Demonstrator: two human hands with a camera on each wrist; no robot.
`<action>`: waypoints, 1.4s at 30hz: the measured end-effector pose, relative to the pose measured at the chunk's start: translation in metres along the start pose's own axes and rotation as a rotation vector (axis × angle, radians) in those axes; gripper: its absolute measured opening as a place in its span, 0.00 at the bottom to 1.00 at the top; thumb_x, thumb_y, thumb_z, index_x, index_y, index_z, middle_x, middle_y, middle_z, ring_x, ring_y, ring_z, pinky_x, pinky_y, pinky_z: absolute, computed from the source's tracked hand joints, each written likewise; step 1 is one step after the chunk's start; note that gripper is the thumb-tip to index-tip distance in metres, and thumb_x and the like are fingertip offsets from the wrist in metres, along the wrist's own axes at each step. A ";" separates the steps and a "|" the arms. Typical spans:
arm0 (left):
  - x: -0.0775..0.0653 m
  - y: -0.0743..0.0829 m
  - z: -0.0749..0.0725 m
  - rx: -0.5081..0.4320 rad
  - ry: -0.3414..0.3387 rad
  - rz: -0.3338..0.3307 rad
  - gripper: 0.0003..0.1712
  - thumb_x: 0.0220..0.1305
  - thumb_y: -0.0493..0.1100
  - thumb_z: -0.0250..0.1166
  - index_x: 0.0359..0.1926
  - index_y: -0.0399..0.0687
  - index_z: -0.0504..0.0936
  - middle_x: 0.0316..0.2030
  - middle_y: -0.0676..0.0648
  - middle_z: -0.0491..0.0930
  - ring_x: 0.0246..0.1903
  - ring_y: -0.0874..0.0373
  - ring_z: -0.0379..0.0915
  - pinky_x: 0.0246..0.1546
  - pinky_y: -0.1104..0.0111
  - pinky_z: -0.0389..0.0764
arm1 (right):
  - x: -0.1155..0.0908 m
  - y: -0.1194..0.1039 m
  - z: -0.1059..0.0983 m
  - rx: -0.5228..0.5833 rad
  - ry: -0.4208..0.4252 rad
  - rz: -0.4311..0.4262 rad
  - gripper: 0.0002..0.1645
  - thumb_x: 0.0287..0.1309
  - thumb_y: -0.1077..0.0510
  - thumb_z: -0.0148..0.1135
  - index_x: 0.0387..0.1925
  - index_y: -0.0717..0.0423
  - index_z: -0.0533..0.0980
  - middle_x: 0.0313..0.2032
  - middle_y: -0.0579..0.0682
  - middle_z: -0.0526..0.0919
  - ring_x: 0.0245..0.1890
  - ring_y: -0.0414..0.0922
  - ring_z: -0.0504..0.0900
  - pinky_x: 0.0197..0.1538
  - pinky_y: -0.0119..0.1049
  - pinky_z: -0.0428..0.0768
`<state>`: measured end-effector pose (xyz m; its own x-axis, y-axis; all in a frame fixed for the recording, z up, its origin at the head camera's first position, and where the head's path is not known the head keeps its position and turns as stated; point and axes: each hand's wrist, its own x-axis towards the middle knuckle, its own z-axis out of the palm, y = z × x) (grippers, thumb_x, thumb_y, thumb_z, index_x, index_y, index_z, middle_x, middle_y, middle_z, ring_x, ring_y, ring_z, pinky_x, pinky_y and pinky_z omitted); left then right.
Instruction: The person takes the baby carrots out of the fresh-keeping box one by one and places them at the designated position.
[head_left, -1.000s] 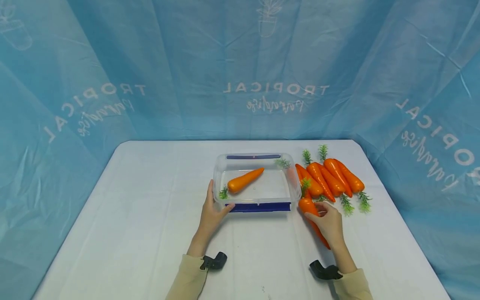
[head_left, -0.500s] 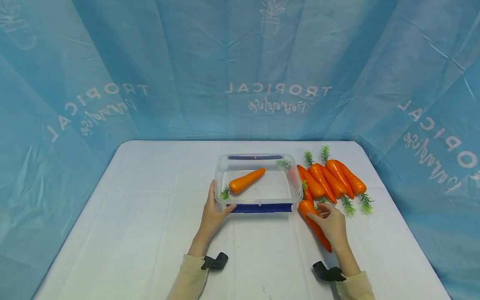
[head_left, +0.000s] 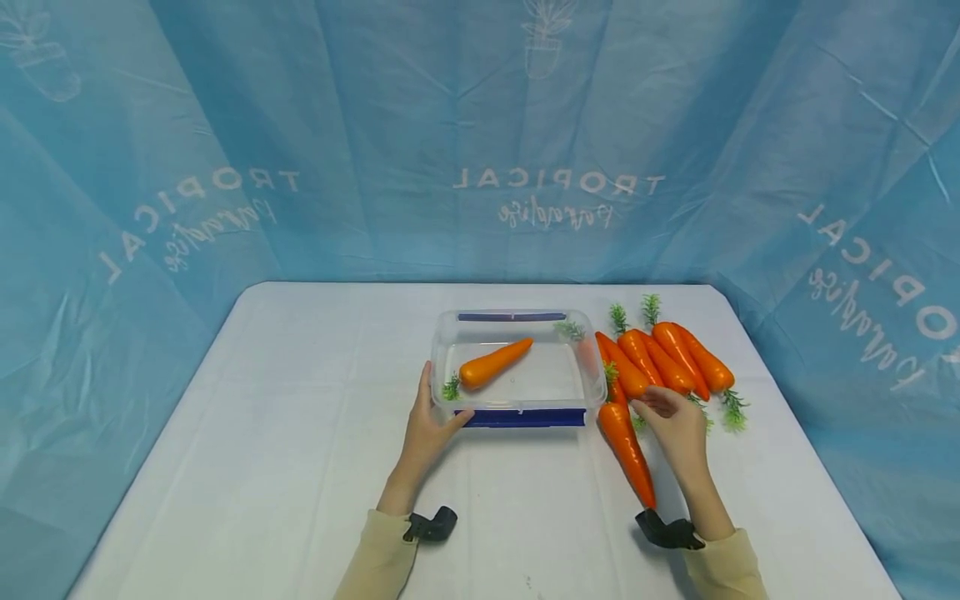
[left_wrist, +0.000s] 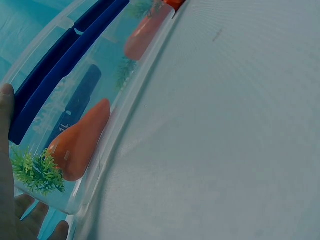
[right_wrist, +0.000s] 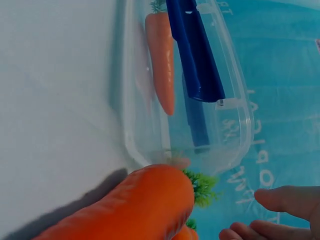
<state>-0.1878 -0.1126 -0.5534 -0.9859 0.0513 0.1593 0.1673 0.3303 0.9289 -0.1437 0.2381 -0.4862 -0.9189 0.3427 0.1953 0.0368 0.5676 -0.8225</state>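
Observation:
A clear plastic food container (head_left: pixel 551 379) with blue side clips stands open-topped, one orange carrot (head_left: pixel 491 364) with a green leafy top lying in it. At its front left corner my left hand (head_left: pixel 424 429) grips it, thumb at the front clip (left_wrist: pixel 47 82) and fingers along the left side. My right hand (head_left: pixel 678 429) is over the near edge of the carrot pile (head_left: pixel 678 354), thumb and fingers apart with nothing between them in the right wrist view. Just left of that hand, a loose carrot (head_left: pixel 628 454) lies on the table, its thick end by the container's front right corner.
Several carrots lie side by side right of the container, some leafy tops (head_left: pixel 651 308) pointing back and others forward. The table has a white cover (head_left: pixel 300 433). A blue printed curtain (head_left: pixel 375 150) hangs behind and on both sides.
My right hand has let go of the front carrot and moved right and back toward the pile. That carrot's tip has swung slightly left and forward. The left hand stays on the container.

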 end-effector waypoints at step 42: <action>0.001 0.001 -0.002 -0.035 -0.018 -0.013 0.61 0.54 0.44 0.72 0.76 0.54 0.37 0.76 0.45 0.45 0.74 0.46 0.45 0.72 0.46 0.50 | 0.063 -0.078 0.092 0.164 -0.329 -0.235 0.20 0.54 0.65 0.67 0.49 0.66 0.79 0.43 0.65 0.84 0.43 0.56 0.84 0.52 0.48 0.81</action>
<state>-0.1888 -0.1137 -0.5518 -0.9878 0.0644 0.1417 0.1545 0.2977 0.9421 -0.2410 0.1467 -0.4590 -0.9722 -0.0534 0.2282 -0.2263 0.4665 -0.8551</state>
